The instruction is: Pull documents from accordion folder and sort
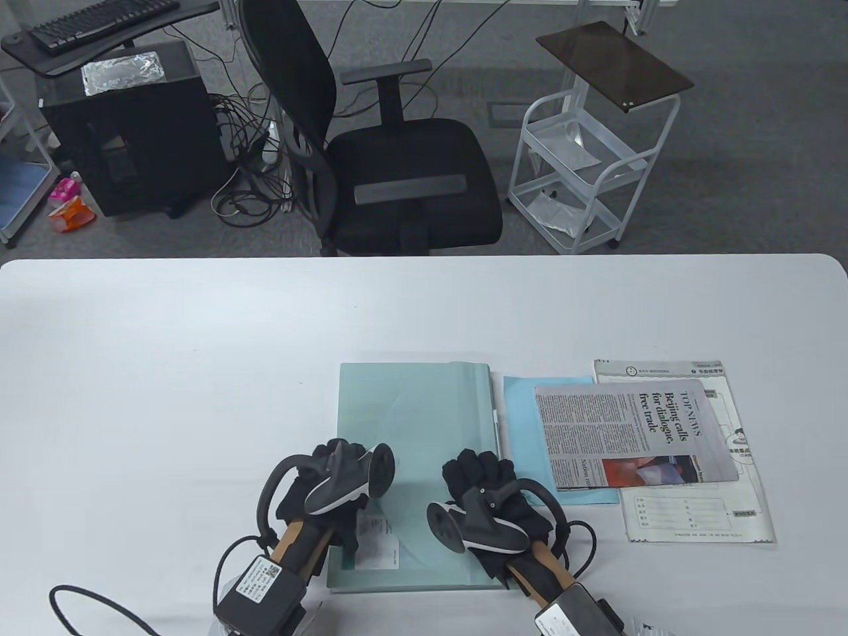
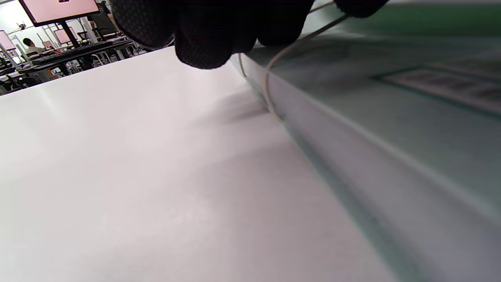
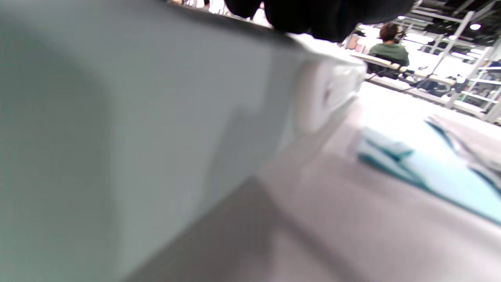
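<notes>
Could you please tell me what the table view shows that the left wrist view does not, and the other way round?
Only the table view shows the right hand, the newspaper lying on a blue sheet and a printed form, and the office chair. Only the left wrist view shows the folder's thin elastic cord looping over its edge, and distant monitors. Both show the left hand, the pale green accordion folder and the white table.
</notes>
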Demonstrator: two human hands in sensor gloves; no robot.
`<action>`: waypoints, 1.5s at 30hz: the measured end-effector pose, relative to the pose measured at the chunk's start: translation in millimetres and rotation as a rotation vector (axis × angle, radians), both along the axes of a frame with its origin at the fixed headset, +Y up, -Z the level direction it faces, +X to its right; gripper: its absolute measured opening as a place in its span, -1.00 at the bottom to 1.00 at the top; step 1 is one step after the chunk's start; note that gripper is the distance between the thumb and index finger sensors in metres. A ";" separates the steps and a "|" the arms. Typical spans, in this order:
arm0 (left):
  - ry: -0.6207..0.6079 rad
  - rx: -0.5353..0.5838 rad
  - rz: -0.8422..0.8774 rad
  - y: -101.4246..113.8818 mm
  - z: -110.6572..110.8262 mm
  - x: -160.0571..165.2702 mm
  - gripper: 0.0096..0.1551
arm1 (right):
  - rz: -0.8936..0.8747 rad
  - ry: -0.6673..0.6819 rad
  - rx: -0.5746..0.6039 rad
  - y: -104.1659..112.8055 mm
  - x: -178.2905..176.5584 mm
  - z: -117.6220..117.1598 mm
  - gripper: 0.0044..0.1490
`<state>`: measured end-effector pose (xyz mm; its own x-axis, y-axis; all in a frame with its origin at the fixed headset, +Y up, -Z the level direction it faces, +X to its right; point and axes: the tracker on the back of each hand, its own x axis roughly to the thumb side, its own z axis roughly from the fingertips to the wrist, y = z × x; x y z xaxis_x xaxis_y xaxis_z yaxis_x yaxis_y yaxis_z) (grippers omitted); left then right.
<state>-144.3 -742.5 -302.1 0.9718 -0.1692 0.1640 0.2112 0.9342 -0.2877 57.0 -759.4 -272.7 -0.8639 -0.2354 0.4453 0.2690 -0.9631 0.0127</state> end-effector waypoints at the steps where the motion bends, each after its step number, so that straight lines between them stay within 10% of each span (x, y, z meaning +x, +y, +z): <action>1: 0.005 0.003 0.004 1.0 1.0 -4.3 -0.25 | -0.021 -0.020 0.004 4.3 4.0 -2.2 -0.18; 19: -0.074 0.375 0.117 26.0 27.8 -71.2 0.00 | -0.248 -0.259 0.292 75.3 83.0 -15.9 -0.02; 45: 0.072 0.243 -0.005 0.9 23.3 -120.0 0.04 | -0.187 -0.339 0.184 36.0 103.3 -17.0 0.05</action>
<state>-264.3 -741.6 -278.9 0.9787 -0.1996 0.0489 0.2027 0.9768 -0.0693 160.3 -723.4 -289.8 -0.9894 -0.1102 0.0944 0.1000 -0.9893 -0.1063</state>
